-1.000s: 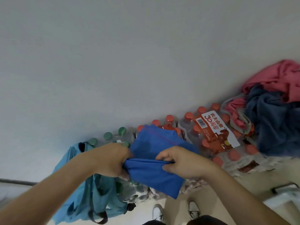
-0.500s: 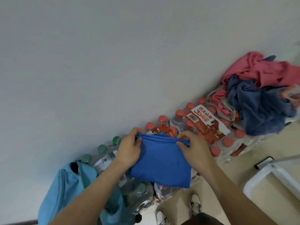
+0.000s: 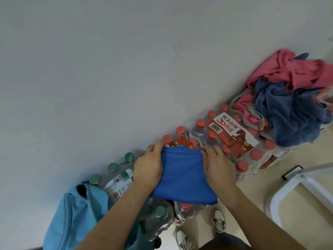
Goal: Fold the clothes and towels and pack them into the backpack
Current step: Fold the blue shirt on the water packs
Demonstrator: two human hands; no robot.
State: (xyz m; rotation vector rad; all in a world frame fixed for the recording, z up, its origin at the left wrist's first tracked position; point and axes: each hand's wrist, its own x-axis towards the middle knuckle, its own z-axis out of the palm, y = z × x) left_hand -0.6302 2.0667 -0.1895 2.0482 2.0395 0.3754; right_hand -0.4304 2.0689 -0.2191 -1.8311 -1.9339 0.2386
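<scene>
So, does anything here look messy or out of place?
Yes: pink and dark blue clothes lie in a crumpled heap atop the bottled-water packs by the wall, unfolded. Nothing looks spilled or broken.

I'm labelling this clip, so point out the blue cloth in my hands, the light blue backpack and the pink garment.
blue cloth (image 3: 182, 175), head view, middle of its folded face
light blue backpack (image 3: 72, 222), head view, side panel
pink garment (image 3: 292, 69), head view, bunched upper part
</scene>
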